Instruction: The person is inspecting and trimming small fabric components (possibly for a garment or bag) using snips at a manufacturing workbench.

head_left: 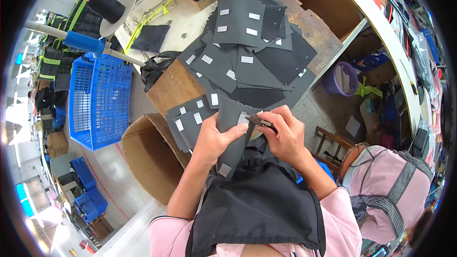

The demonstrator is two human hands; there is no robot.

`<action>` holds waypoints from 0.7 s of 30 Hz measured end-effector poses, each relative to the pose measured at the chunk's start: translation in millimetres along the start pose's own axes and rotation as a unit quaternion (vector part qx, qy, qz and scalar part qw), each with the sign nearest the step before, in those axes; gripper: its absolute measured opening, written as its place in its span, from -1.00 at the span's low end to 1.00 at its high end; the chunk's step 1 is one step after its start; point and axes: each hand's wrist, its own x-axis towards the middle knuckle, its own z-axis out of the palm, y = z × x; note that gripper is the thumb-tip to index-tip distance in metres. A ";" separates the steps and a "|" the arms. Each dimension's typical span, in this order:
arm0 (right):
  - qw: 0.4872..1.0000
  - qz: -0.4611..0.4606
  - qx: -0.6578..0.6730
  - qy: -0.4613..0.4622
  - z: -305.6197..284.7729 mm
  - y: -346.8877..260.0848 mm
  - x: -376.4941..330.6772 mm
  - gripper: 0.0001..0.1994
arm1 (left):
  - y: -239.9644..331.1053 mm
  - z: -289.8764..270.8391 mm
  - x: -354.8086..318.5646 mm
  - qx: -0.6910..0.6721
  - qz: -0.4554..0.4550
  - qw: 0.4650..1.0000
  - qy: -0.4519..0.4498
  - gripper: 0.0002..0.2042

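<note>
A cluttered workshop, seen from above: a wooden bench [173, 88] runs out ahead of the hands, a blue plastic crate [97, 100] sits on the floor off to the left and an open cardboard box [143, 157] stands just below it. Beyond the fingers, a big heap of dark fabric pieces [247, 52] with small white tags spreads over the bench.

Now the action: the left hand [214, 138] pinches one dark fabric piece [231, 138], thumb pressed flat on its face, holding it upright close to the body. The right hand [283, 135] is closed around small black snips [261, 123], whose tip meets the white tag [243, 118] at the piece's top edge.

A smaller fan of tagged pieces [188, 119] lies just left of the left hand. Whether that fan is the finished lot, I cannot tell; judging by the heap ahead, plenty seems left.
</note>
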 end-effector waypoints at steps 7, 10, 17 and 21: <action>0.998 0.009 0.043 0.047 3.1 5.1 -9.4 -0.68 | -5.6 -4.4 -0.4 -0.032 -0.017 0.999 0.006 -0.66; 0.919 0.290 0.268 0.012 6.6 22.0 -15.7 -0.58 | -10.2 -11.1 1.6 -0.062 -0.028 0.997 0.024 -0.68; 0.661 0.451 0.593 -0.088 24.5 30.6 -4.8 -0.75 | -34.4 -25.5 12.1 -0.145 -0.038 0.988 0.040 -0.70; 0.713 0.422 0.556 -0.065 32.4 21.2 0.9 -0.87 | -44.8 -25.1 16.3 -0.140 -0.038 0.984 0.105 -0.67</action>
